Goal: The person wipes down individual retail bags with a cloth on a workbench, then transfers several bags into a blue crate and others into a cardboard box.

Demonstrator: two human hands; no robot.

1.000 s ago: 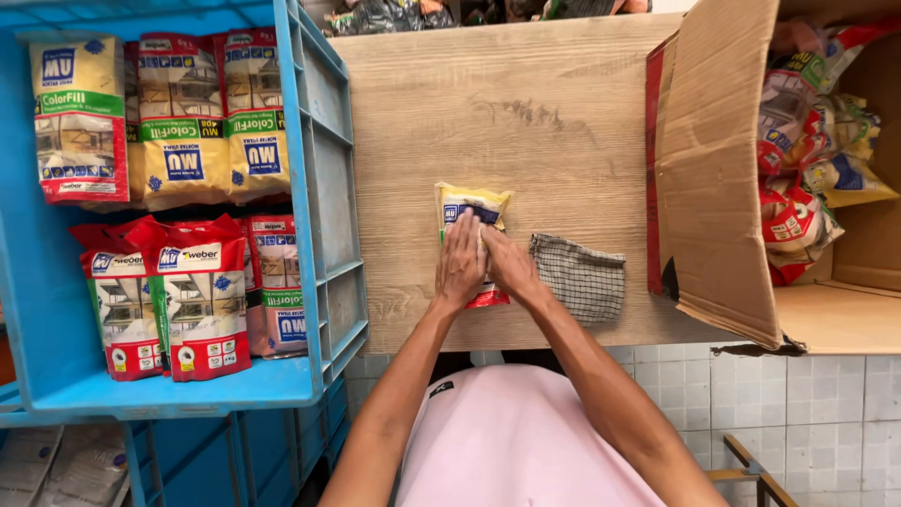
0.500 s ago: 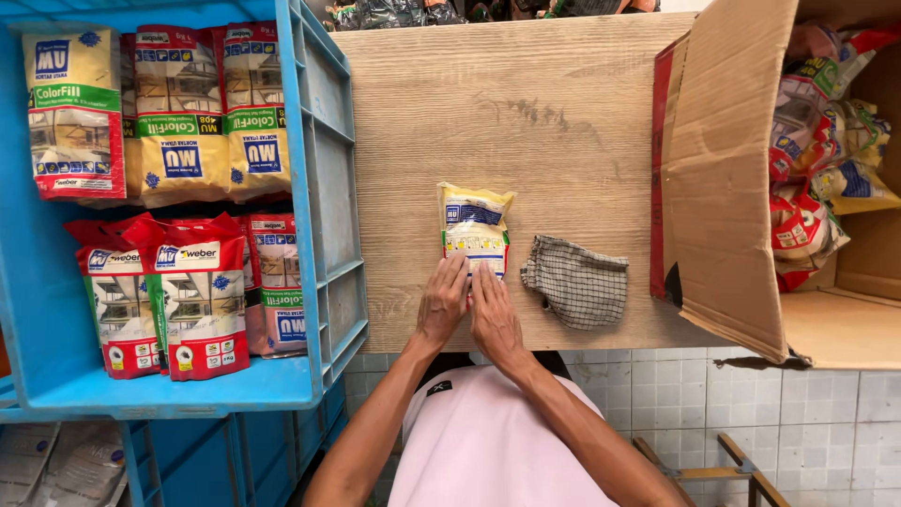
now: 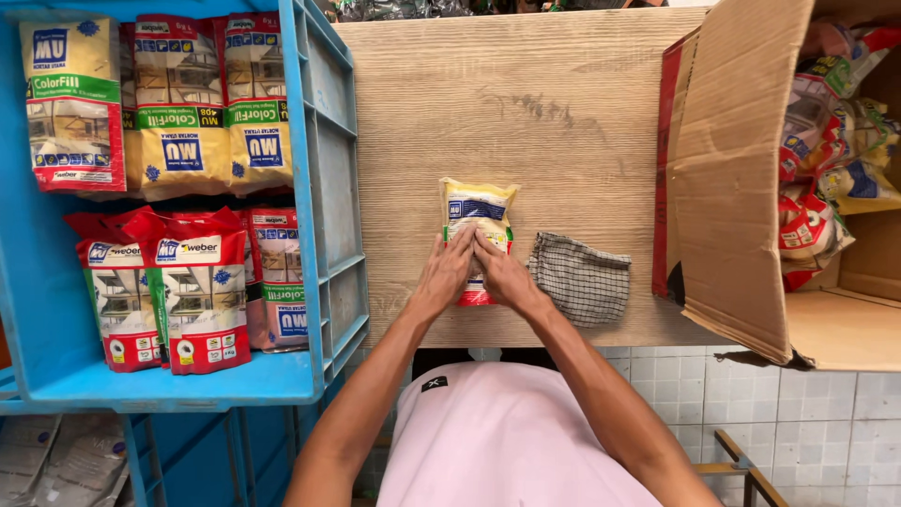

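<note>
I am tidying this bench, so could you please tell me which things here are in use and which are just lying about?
In use: yellow packet, under left hand and right hand.
Lying about: checked cloth, blue crate of packets, cardboard box of packets.

left hand (image 3: 443, 274), right hand (image 3: 502, 274), flat, apparently touching

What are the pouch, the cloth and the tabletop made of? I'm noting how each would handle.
Pouch: looks like glossy printed plastic film, with sheen and soft creases. Cloth: woven fabric, matte, with a fine check and limp folds. Tabletop: pale wood grain, matte; solid wood or laminate cannot be told. Both the left hand and the right hand press on the pouch.
</note>
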